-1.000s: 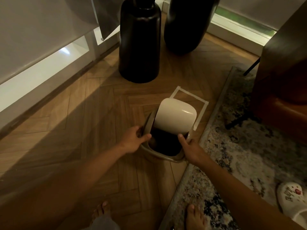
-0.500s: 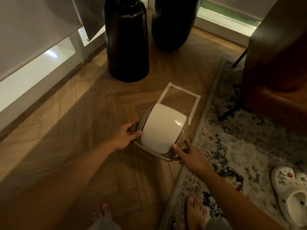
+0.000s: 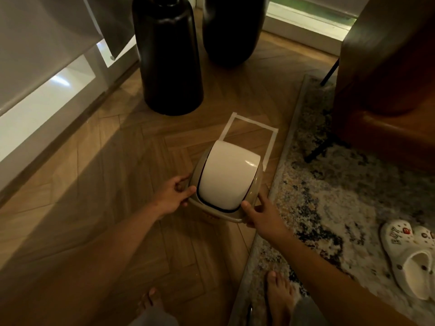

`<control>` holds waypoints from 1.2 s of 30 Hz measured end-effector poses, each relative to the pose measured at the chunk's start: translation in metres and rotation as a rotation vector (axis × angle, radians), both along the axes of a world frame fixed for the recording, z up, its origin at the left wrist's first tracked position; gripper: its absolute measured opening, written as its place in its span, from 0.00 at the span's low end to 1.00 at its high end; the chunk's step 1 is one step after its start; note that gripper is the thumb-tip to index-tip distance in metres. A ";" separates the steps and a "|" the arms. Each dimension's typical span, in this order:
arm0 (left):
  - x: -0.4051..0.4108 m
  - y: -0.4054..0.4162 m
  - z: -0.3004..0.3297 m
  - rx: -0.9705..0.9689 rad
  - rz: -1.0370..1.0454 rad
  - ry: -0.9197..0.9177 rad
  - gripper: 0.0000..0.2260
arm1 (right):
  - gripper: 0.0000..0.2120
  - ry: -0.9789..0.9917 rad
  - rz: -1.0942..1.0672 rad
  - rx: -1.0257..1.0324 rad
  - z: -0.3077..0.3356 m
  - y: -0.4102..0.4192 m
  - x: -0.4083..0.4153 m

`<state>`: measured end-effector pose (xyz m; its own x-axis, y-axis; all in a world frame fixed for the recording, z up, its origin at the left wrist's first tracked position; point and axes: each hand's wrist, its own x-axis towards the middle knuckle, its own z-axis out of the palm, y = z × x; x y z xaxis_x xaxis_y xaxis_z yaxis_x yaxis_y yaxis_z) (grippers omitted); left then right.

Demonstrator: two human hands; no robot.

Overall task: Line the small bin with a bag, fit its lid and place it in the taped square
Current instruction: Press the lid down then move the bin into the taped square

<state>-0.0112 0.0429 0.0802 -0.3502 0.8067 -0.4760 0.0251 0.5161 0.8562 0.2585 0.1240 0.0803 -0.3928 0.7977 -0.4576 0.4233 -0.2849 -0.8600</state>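
Two bare feet (image 3: pixel 277 292) stand at the edge of a patterned rug (image 3: pixel 329 208), a white clog (image 3: pixel 409 257) lying on it to the right. Above them, the left hand (image 3: pixel 173 196) and right hand (image 3: pixel 263 216) hold the small bin (image 3: pixel 255 184) by its beige rim, fingers (image 3: pixel 247 204) curled onto it at either side, white swing lid (image 3: pixel 229 177) fitted. The bin overlaps the near edge of the taped square (image 3: pixel 249 135) on the wooden floor (image 3: pixel 106 184). Beyond stand two tall black vases (image 3: pixel 167 57).
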 end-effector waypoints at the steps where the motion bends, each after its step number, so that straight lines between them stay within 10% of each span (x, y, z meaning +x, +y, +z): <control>1: 0.001 0.000 -0.001 0.000 0.004 -0.005 0.26 | 0.28 0.007 -0.015 0.004 -0.002 -0.001 -0.001; 23: 0.004 -0.009 -0.014 0.059 -0.096 0.090 0.30 | 0.43 0.082 0.039 0.311 -0.023 -0.021 0.002; 36: 0.018 -0.006 -0.028 0.209 -0.242 0.122 0.49 | 0.57 0.071 0.010 0.347 -0.035 -0.026 -0.002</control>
<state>0.0071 0.0364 0.0519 -0.1808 0.9492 -0.2577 0.2346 0.2960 0.9259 0.2570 0.0984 0.0455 -0.4222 0.8970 -0.1314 0.3601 0.0329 -0.9323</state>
